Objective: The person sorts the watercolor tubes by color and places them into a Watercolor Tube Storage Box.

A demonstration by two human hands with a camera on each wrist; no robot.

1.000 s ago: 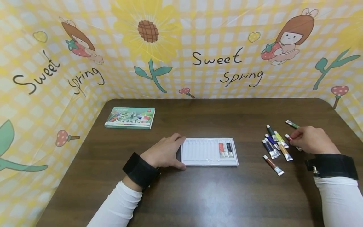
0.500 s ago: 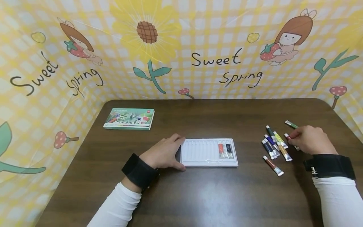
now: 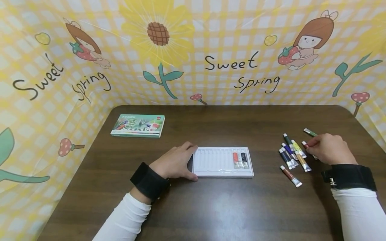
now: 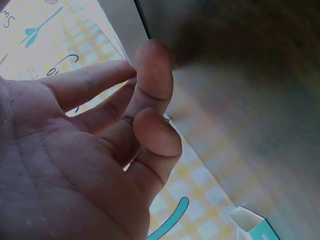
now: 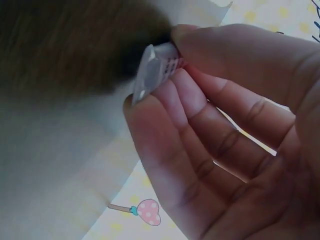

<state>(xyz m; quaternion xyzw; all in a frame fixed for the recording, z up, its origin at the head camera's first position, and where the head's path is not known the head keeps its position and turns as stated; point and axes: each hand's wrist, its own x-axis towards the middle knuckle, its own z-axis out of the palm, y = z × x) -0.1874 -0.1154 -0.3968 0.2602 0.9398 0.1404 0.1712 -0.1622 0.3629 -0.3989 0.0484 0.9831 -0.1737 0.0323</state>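
My left hand [image 3: 175, 162] holds the left end of a white plastic paint tray [image 3: 212, 160], thumb at the near corner and fingertips at the far one. Three paint tubes lie in its right-hand slots, a coral-red tube [image 3: 235, 160], a white one [image 3: 240, 161] and a black one [image 3: 244, 160]. Over to the right, my right hand [image 3: 334, 149] pinches a dark red paint tube [image 3: 305, 144] close over the table, its white cap pointing away. In the right wrist view the tube's flat silvery end [image 5: 156, 67] shows between thumb and fingers.
Left of the right hand lies a pile of several tubes, with a yellow tube [image 3: 298, 146] and an ochre tube [image 3: 302, 161] on it. A brown tube [image 3: 291, 176] lies nearer, a green tube [image 3: 310, 132] farther back. A green box [image 3: 137, 126] sits at back left.
The right hand has shifted very slightly left while keeping the dark red tube. Left hand and tray stay where they were.
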